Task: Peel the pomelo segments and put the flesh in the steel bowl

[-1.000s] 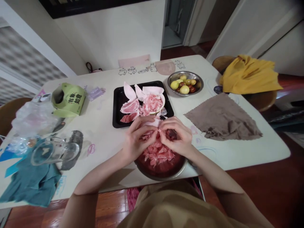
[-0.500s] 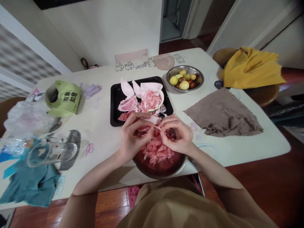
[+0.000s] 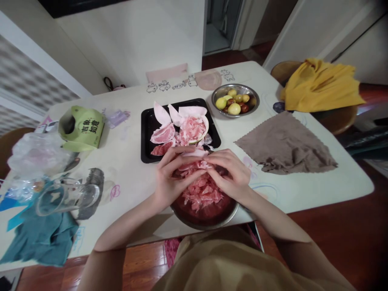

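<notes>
My left hand [image 3: 170,173] and my right hand [image 3: 230,171] meet over a metal bowl [image 3: 204,216] at the table's near edge. Both pinch a pink pomelo segment [image 3: 192,165] between their fingertips, just above the heap of peeled pink pulp [image 3: 201,192] in the bowl. Behind the hands lies a black tray [image 3: 148,133] with pink-white peel and membrane scraps [image 3: 182,127].
A steel bowl of small green and red fruits [image 3: 235,101] stands at the back right, a brown cloth [image 3: 283,145] to the right. At the left are a green box [image 3: 81,127], a tipped glass jug [image 3: 68,196], plastic bags and a teal cloth [image 3: 42,232]. A yellow cloth [image 3: 321,89] lies on a chair.
Both hands have closed in together on the segment and lowered slightly toward the bowl. The view shifted a little.
</notes>
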Action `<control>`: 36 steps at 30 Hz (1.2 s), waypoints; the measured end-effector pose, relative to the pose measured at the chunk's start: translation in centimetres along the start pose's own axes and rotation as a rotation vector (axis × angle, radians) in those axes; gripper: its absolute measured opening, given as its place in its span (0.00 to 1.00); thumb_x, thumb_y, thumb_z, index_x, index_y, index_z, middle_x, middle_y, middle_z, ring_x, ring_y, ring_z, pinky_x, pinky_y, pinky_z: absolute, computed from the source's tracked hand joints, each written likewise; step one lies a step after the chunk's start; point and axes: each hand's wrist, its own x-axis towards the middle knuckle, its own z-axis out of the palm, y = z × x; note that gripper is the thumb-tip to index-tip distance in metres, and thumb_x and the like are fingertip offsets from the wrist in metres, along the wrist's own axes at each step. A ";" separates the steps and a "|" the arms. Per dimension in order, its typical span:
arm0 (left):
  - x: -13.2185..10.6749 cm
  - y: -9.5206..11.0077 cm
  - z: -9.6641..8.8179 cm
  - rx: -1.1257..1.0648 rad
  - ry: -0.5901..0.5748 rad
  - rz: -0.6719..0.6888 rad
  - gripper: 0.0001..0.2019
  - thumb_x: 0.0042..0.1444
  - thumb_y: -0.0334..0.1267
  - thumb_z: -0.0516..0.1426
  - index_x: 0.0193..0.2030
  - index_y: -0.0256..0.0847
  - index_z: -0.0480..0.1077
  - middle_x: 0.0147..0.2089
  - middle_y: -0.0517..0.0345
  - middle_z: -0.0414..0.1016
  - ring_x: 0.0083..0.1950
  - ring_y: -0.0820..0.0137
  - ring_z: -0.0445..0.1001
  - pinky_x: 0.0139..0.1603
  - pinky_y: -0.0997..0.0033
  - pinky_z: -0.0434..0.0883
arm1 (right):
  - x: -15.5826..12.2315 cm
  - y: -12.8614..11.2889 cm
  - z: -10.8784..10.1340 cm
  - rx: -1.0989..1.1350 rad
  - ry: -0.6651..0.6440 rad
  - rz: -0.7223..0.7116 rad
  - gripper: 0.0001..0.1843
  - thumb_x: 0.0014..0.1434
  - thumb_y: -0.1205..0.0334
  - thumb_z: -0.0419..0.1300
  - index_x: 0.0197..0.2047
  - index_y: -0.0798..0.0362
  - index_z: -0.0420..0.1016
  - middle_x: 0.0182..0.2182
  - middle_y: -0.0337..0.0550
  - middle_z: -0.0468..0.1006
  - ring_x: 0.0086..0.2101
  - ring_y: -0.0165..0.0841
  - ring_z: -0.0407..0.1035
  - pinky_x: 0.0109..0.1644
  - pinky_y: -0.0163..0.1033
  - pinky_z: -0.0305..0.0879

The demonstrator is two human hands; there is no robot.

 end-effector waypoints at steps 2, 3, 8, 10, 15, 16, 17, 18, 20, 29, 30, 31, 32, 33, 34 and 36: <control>-0.1 0.0 0.0 -0.022 0.008 0.015 0.17 0.53 0.25 0.70 0.48 0.45 0.81 0.52 0.53 0.79 0.57 0.64 0.78 0.59 0.59 0.76 | -0.1 0.0 -0.2 -0.011 -0.019 -0.039 0.21 0.60 0.76 0.66 0.55 0.52 0.76 0.41 0.47 0.85 0.42 0.37 0.80 0.45 0.46 0.79; -0.1 0.0 0.0 -0.033 0.012 0.026 0.16 0.53 0.24 0.69 0.47 0.45 0.81 0.52 0.53 0.79 0.56 0.64 0.79 0.59 0.60 0.76 | -0.2 0.0 -0.3 -0.020 -0.022 -0.052 0.22 0.60 0.77 0.66 0.55 0.52 0.77 0.42 0.48 0.85 0.43 0.37 0.80 0.46 0.46 0.80; -0.2 0.2 0.1 -0.072 0.023 0.033 0.13 0.54 0.23 0.68 0.44 0.43 0.81 0.50 0.54 0.80 0.56 0.65 0.79 0.59 0.61 0.76 | -0.2 -0.3 -0.6 -0.041 0.008 -0.092 0.22 0.60 0.76 0.67 0.55 0.50 0.79 0.41 0.47 0.86 0.41 0.37 0.81 0.43 0.44 0.81; -0.2 0.3 0.1 -0.093 0.023 0.013 0.12 0.55 0.24 0.68 0.43 0.42 0.81 0.49 0.54 0.80 0.55 0.65 0.79 0.58 0.61 0.77 | -0.1 -0.5 -0.7 -0.025 0.031 -0.109 0.21 0.59 0.76 0.67 0.55 0.51 0.80 0.40 0.47 0.86 0.40 0.37 0.81 0.41 0.44 0.81; -0.2 0.3 0.2 -0.197 0.014 -0.042 0.10 0.56 0.22 0.67 0.41 0.40 0.80 0.47 0.54 0.79 0.56 0.64 0.80 0.59 0.61 0.76 | -0.2 -0.5 -0.7 0.030 0.048 -0.094 0.23 0.58 0.76 0.68 0.55 0.48 0.81 0.40 0.46 0.87 0.39 0.37 0.82 0.40 0.43 0.82; -0.2 0.3 0.3 -0.219 0.012 -0.050 0.10 0.56 0.22 0.66 0.40 0.39 0.80 0.47 0.54 0.78 0.56 0.63 0.80 0.59 0.61 0.76 | -0.2 -0.4 -0.7 0.050 0.048 -0.086 0.23 0.57 0.77 0.69 0.54 0.48 0.81 0.40 0.46 0.87 0.39 0.36 0.82 0.40 0.43 0.82; -0.2 0.3 0.3 -0.237 0.009 -0.056 0.10 0.56 0.22 0.66 0.40 0.39 0.80 0.47 0.54 0.78 0.56 0.63 0.80 0.59 0.61 0.76 | -0.2 -0.4 -0.7 0.073 0.048 -0.075 0.24 0.56 0.77 0.69 0.54 0.48 0.81 0.40 0.46 0.87 0.39 0.36 0.82 0.40 0.43 0.82; -0.2 0.2 0.3 -0.250 0.006 -0.063 0.10 0.56 0.22 0.66 0.40 0.39 0.80 0.47 0.54 0.78 0.56 0.63 0.80 0.59 0.61 0.76 | -0.2 -0.3 -0.7 0.098 0.051 -0.064 0.24 0.55 0.78 0.70 0.52 0.49 0.82 0.40 0.46 0.87 0.38 0.36 0.82 0.40 0.43 0.82; -0.1 0.2 0.3 -0.265 0.006 -0.076 0.10 0.56 0.22 0.66 0.40 0.40 0.80 0.47 0.54 0.78 0.56 0.63 0.80 0.58 0.61 0.76 | -0.2 -0.3 -0.6 0.149 0.060 -0.033 0.23 0.54 0.79 0.71 0.50 0.49 0.83 0.39 0.46 0.87 0.38 0.35 0.82 0.40 0.42 0.81; 0.2 0.3 0.2 -0.249 0.014 -0.093 0.07 0.57 0.24 0.67 0.38 0.40 0.79 0.45 0.55 0.79 0.52 0.66 0.81 0.56 0.64 0.76 | -0.1 -0.2 -0.5 0.286 0.104 0.050 0.19 0.54 0.77 0.71 0.46 0.48 0.85 0.37 0.43 0.87 0.37 0.34 0.82 0.41 0.40 0.81; 0.2 0.3 0.2 -0.242 0.017 -0.094 0.07 0.57 0.24 0.67 0.38 0.40 0.79 0.45 0.55 0.79 0.52 0.66 0.81 0.56 0.64 0.76 | -0.1 -0.2 -0.5 0.291 0.104 0.062 0.18 0.55 0.77 0.71 0.46 0.48 0.85 0.37 0.43 0.87 0.37 0.34 0.82 0.41 0.40 0.81; 0.1 0.3 0.2 -0.238 0.018 -0.095 0.07 0.57 0.25 0.67 0.38 0.40 0.79 0.45 0.55 0.79 0.52 0.66 0.81 0.56 0.64 0.76 | -0.2 -0.2 -0.5 0.292 0.104 0.074 0.18 0.55 0.76 0.71 0.46 0.47 0.85 0.37 0.43 0.87 0.37 0.34 0.82 0.41 0.41 0.81; 0.1 0.2 0.2 -0.237 0.017 -0.097 0.06 0.57 0.25 0.67 0.38 0.40 0.79 0.45 0.55 0.79 0.52 0.66 0.81 0.56 0.63 0.77 | -0.2 -0.1 -0.5 0.290 0.105 0.087 0.18 0.55 0.76 0.71 0.45 0.47 0.85 0.37 0.42 0.87 0.36 0.34 0.82 0.41 0.41 0.81; 0.1 0.2 0.2 -0.239 0.014 -0.101 0.06 0.58 0.26 0.67 0.38 0.41 0.79 0.45 0.55 0.79 0.52 0.65 0.81 0.56 0.63 0.77 | -0.3 -0.1 -0.6 0.285 0.111 0.097 0.17 0.55 0.75 0.71 0.45 0.46 0.85 0.37 0.42 0.87 0.36 0.34 0.82 0.41 0.41 0.81; 0.2 0.2 0.2 -0.239 0.011 -0.104 0.05 0.58 0.27 0.67 0.38 0.41 0.79 0.45 0.55 0.79 0.53 0.65 0.81 0.56 0.62 0.77 | -0.3 -0.1 -0.6 0.279 0.121 0.106 0.17 0.56 0.75 0.70 0.45 0.46 0.85 0.37 0.41 0.87 0.36 0.34 0.82 0.40 0.40 0.81; 0.2 0.3 0.2 -0.228 0.012 -0.103 0.04 0.59 0.29 0.67 0.38 0.42 0.79 0.45 0.54 0.79 0.53 0.63 0.81 0.55 0.60 0.77 | -0.4 -0.1 -0.5 0.264 0.148 0.128 0.16 0.56 0.75 0.70 0.44 0.46 0.85 0.36 0.41 0.87 0.35 0.33 0.81 0.39 0.40 0.80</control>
